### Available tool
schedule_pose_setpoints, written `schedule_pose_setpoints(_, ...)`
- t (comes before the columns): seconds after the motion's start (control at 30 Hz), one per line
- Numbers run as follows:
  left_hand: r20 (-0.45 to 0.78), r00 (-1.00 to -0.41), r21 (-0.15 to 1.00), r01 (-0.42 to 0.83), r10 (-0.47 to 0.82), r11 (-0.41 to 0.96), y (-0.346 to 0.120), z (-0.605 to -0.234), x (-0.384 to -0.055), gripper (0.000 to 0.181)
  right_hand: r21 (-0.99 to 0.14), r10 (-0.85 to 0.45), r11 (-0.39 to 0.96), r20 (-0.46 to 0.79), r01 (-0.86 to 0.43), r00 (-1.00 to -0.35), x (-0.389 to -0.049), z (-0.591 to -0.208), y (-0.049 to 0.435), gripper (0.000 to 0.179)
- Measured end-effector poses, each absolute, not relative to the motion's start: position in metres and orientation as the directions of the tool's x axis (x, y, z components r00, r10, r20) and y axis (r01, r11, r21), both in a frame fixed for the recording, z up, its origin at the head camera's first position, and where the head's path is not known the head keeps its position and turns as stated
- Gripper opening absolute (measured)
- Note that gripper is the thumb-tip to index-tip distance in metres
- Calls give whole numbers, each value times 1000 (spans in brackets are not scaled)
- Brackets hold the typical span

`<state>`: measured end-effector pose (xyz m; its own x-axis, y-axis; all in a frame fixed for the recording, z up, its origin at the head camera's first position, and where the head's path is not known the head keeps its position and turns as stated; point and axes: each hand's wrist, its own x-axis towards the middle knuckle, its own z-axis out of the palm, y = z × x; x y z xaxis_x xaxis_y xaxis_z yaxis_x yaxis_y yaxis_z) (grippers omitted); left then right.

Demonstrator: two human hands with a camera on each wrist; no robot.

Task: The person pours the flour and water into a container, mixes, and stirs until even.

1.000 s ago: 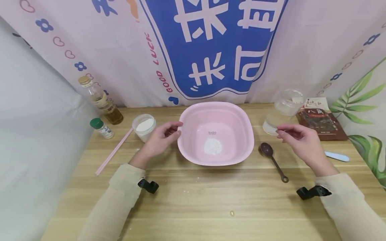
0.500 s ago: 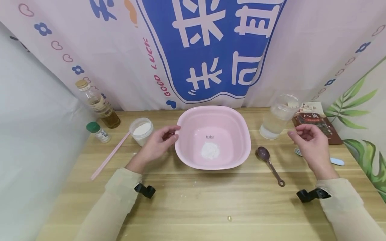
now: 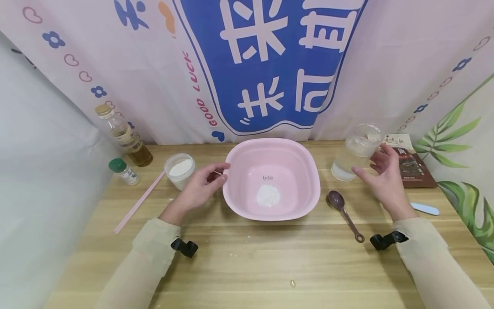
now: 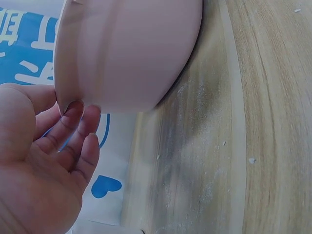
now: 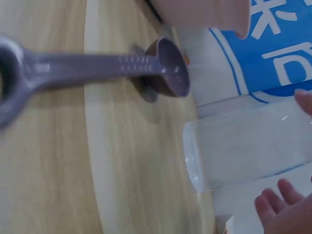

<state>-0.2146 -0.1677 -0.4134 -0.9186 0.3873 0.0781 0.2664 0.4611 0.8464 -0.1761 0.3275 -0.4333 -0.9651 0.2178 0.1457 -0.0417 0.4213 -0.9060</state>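
Observation:
A pink plastic basin (image 3: 289, 171) stands mid-table, with a small heap of white powder (image 3: 268, 195) on its floor. My left hand (image 3: 200, 186) pinches the basin's left rim. In the left wrist view the thumb lies at the rim and the fingers (image 4: 68, 129) curl beneath it. My right hand (image 3: 386, 184) is beside a tall clear glass (image 3: 347, 161) holding clear liquid. Thumb and fingers are spread around its near right side; in the right wrist view the fingers (image 5: 280, 200) are apart from its wall. A brown measuring spoon (image 3: 345, 216) lies between basin and glass.
At left stand a jar of white powder (image 3: 180, 171), an oil bottle (image 3: 133, 143) and a green-capped shaker (image 3: 123, 171), beside pink chopsticks (image 3: 139, 204). A brown spice packet (image 3: 414, 167) and a light-blue handle (image 3: 424, 209) lie at right. A curtain (image 3: 162, 86) hangs behind.
My right hand first drew back to the right, its fingertips together, then moved left to the glass and spread its fingers. The left hand stays on the basin rim. The view has tilted slightly.

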Motion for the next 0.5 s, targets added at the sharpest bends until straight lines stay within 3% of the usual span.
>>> schedule_pose_setpoints(0.23, 80, -917, 853, 266, 391, 449, -168, -414, -215, 38, -919, 167, 395, 86, -14, -982, -195, -437, 331, 104)
schedule_pose_setpoints(0.5, 73, -918, 840, 268, 391, 471, -170, -413, -213, 39, -930, 140, 360, 132, -74, -981, -213, -439, 327, 101)
